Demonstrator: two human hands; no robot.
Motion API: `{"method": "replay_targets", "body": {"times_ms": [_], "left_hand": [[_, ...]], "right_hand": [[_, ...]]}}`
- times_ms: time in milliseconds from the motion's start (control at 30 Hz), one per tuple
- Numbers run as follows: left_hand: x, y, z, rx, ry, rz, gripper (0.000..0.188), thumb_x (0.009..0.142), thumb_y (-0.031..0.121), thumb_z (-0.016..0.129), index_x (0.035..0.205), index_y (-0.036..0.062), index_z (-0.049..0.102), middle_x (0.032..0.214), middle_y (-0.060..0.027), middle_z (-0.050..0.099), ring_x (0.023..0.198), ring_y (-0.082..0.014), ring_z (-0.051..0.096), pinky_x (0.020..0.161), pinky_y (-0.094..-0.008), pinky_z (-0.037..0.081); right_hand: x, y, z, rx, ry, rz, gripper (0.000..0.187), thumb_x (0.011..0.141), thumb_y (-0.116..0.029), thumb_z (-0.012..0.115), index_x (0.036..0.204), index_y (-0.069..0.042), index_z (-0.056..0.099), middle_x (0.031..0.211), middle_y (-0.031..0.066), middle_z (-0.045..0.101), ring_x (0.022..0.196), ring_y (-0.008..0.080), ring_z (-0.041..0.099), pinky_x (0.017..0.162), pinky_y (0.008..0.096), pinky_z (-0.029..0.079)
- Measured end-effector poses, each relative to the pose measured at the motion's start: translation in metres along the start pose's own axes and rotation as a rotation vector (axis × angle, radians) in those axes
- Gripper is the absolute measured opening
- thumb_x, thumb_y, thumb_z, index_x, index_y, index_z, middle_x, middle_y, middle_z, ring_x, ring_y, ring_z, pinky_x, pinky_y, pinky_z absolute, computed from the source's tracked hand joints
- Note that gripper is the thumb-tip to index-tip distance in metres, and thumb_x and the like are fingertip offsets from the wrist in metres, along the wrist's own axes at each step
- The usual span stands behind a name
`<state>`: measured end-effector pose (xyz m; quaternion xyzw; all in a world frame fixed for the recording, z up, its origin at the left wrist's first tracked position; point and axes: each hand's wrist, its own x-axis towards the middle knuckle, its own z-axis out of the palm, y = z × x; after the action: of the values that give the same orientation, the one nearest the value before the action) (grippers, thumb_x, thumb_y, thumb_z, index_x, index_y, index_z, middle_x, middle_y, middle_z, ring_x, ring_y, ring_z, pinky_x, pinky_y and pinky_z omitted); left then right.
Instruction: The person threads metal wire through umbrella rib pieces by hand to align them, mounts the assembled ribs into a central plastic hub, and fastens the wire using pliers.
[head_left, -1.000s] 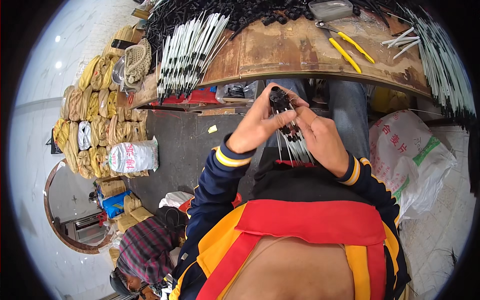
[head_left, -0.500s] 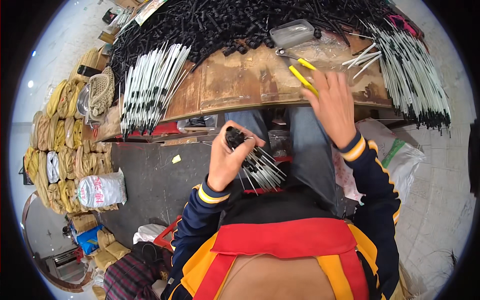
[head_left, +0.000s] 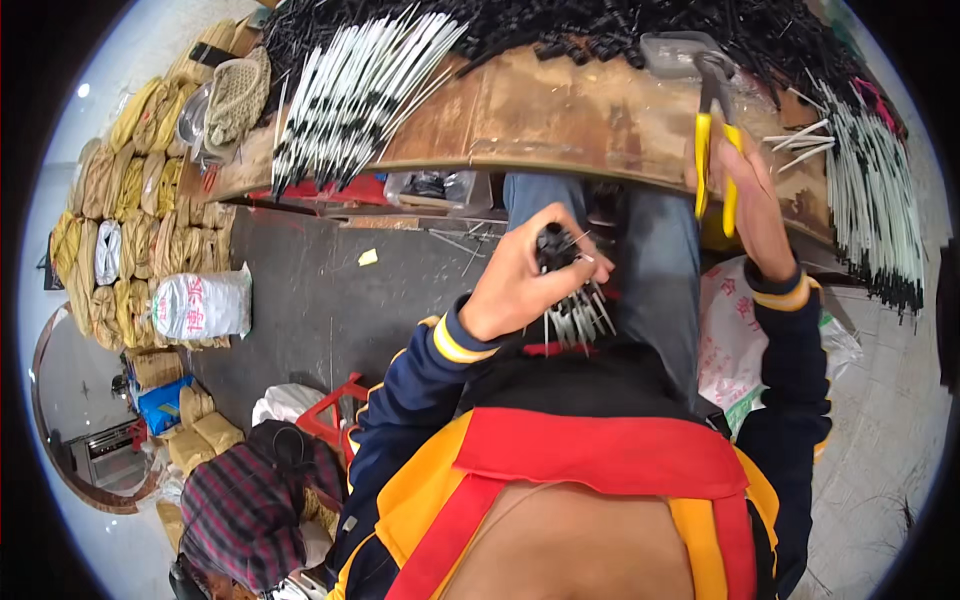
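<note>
My left hand (head_left: 520, 285) is closed round a bundle of thin white rods (head_left: 578, 320) over my lap. Their bunched black ends poke up between thumb and fingers, while the pale lengths hang below the fist. Over the table's front edge, my right hand (head_left: 758, 210) grips pliers (head_left: 702, 160) with yellow handles. The pliers' metal jaws point away from me and the handles are spread apart. Some of the right fingers are hidden behind the handles.
Across the wooden table (head_left: 560, 110) lie a fan of white rods (head_left: 370, 90) at left and another stack (head_left: 875, 190) at right. Black parts (head_left: 570, 25) heap up at the back beside a clear plastic box (head_left: 665, 52). Wrapped bundles (head_left: 150, 200) and a white sack (head_left: 203, 303) stand at left.
My right hand has taken hold of the pliers and lifted them off the table toward the right. The left hand keeps the rod bundle. The whole view has shifted.
</note>
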<state>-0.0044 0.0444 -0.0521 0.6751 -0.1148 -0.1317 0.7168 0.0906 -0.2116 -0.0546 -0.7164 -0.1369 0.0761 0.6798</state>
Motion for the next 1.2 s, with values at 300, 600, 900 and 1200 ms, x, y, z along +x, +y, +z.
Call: {"method": "replay_targets", "body": {"times_ms": [300,600,900,1200], "left_hand": [[-0.025,-0.006,0.003,-0.047,-0.009,0.075,0.015,0.085,-0.001,0.061,0.094,0.0005,0.049,0.088,-0.0117,0.071,0.087,-0.0126,0.066,0.078,-0.0276,0.051],[-0.035,-0.006,0.001,0.044,-0.017,0.122,0.018,0.083,0.000,0.063,0.095,0.0014,0.050,0.084,-0.0095,0.071,0.082,-0.0123,0.068,0.074,-0.0272,0.052],[-0.035,-0.011,-0.011,0.072,-0.014,0.185,0.020,0.080,0.001,0.063,0.096,0.0018,0.051,0.084,-0.0106,0.072,0.081,-0.0147,0.069,0.071,-0.0287,0.052],[-0.020,-0.005,-0.011,0.214,-0.001,0.257,0.023,0.071,0.003,0.067,0.089,0.0032,0.053,0.105,-0.0180,0.070,0.098,-0.0240,0.067,0.098,-0.0398,0.044]], "right_hand": [[-0.068,-0.071,0.053,-0.449,-0.549,0.015,0.023,0.094,-0.011,0.052,0.114,0.001,0.054,0.074,0.0146,0.059,0.065,0.0282,0.059,0.062,0.0374,0.046],[-0.063,-0.104,0.057,-0.656,-0.751,0.115,0.022,0.095,-0.015,0.053,0.115,-0.006,0.055,0.073,0.0176,0.059,0.069,0.0375,0.060,0.062,0.0409,0.045],[-0.057,-0.098,0.063,-0.747,-0.780,0.123,0.032,0.093,-0.023,0.062,0.119,-0.008,0.051,0.069,0.0124,0.060,0.061,0.0280,0.062,0.058,0.0367,0.047],[-0.063,-0.091,0.062,-0.764,-0.661,0.014,0.041,0.080,-0.014,0.070,0.112,0.001,0.049,0.066,0.0158,0.058,0.051,0.0359,0.057,0.052,0.0377,0.046]]}}
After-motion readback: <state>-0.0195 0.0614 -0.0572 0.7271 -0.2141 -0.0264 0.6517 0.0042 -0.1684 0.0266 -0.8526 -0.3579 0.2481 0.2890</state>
